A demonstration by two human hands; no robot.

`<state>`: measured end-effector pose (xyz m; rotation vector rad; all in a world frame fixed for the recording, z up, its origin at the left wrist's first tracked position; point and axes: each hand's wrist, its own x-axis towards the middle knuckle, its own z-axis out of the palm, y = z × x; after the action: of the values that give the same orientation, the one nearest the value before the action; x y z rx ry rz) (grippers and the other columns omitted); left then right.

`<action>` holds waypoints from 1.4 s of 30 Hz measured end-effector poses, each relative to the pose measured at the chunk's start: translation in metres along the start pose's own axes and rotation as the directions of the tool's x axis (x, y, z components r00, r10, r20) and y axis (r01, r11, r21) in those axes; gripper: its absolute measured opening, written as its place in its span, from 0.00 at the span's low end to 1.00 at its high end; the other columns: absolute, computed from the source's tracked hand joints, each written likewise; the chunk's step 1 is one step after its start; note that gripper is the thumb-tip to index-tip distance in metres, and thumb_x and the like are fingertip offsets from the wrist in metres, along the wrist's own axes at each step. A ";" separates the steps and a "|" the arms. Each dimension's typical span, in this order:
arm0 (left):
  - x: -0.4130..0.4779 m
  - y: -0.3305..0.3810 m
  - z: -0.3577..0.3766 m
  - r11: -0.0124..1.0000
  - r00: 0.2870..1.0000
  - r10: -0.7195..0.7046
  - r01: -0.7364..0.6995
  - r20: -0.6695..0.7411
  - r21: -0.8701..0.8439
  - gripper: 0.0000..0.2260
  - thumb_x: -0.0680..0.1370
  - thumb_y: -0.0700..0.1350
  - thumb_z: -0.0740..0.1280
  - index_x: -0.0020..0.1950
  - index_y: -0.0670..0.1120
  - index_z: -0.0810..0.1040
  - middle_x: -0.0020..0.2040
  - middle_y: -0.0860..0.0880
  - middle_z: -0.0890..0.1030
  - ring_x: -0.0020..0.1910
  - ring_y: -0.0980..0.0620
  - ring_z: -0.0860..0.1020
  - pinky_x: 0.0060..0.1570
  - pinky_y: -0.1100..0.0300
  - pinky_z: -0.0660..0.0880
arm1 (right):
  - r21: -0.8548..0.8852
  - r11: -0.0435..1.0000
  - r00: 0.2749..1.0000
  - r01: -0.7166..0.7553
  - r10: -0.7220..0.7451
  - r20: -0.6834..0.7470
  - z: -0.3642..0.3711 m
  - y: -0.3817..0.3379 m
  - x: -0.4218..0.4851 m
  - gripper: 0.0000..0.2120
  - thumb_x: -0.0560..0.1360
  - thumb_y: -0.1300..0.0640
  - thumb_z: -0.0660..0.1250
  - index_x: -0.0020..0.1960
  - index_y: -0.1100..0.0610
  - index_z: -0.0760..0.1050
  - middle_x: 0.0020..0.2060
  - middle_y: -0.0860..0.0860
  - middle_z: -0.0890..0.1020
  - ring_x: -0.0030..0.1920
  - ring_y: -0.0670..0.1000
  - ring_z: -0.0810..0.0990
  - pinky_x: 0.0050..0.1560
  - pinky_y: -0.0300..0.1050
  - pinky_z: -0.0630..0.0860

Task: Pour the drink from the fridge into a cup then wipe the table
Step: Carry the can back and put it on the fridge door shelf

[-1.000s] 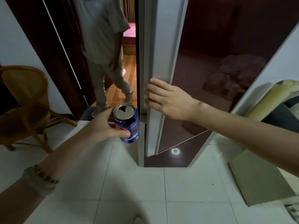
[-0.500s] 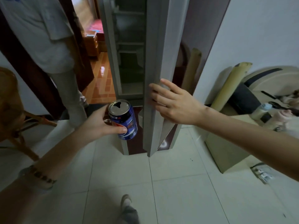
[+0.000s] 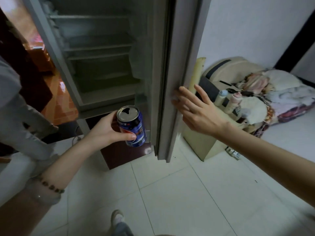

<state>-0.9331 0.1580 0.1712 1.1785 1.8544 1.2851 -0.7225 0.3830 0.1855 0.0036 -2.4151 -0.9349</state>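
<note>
A person stands on pale floor tiles facing a fridge (image 3: 95, 62) whose door (image 3: 172, 82) is swung open, its edge toward us. The shelves inside look bare and dim.

The left hand (image 3: 105, 132) is wrapped around a blue drink can (image 3: 132, 126), thumb across its front and fingers behind it. The can is held upright just left of the door's edge and in front of the fridge's lower part; its top is already opened. A beaded bracelet (image 3: 51, 186) circles the left wrist.

The right hand (image 3: 194, 109) is spread open and holds nothing; its fingertips rest flat against the door's outer face, on the right side of its edge.

Right of the door, a heap of bedding and bags (image 3: 255, 94) lies against the white wall. Left of the fridge stands another person in grey clothes (image 3: 22, 120), only partly in view. A shoe (image 3: 116, 218) shows on the tiles below the door.
</note>
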 end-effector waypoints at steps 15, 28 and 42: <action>0.090 0.042 0.070 0.979 0.945 0.192 -0.167 0.263 -0.115 0.29 0.59 0.37 0.79 0.58 0.49 0.76 0.51 0.56 0.83 0.50 0.59 0.81 0.45 0.71 0.74 | 0.265 0.607 0.660 -0.749 0.653 0.372 0.015 0.055 -0.083 0.34 0.72 0.66 0.63 0.75 0.61 0.55 0.75 0.58 0.55 0.76 0.52 0.50 0.74 0.42 0.46; 0.228 0.075 0.081 0.953 0.831 0.299 -0.283 0.469 -0.107 0.28 0.59 0.37 0.80 0.54 0.52 0.76 0.49 0.56 0.83 0.48 0.63 0.80 0.45 0.71 0.74 | 0.509 -0.374 -0.026 -0.775 0.824 0.567 0.053 0.109 -0.058 0.34 0.73 0.69 0.61 0.76 0.59 0.53 0.74 0.53 0.60 0.71 0.50 0.62 0.63 0.36 0.60; 0.321 0.094 0.087 0.930 0.714 0.362 -0.325 0.600 -0.175 0.25 0.64 0.33 0.77 0.53 0.53 0.74 0.50 0.55 0.81 0.44 0.68 0.79 0.44 0.75 0.72 | 0.468 -0.564 -0.191 -0.681 0.753 0.629 0.126 0.176 -0.084 0.47 0.58 0.64 0.60 0.76 0.50 0.52 0.75 0.51 0.57 0.74 0.55 0.56 0.71 0.60 0.62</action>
<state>-0.9684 0.4960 0.2328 1.7247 1.1299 0.9378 -0.6793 0.6111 0.1777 -1.3922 -1.3906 1.0905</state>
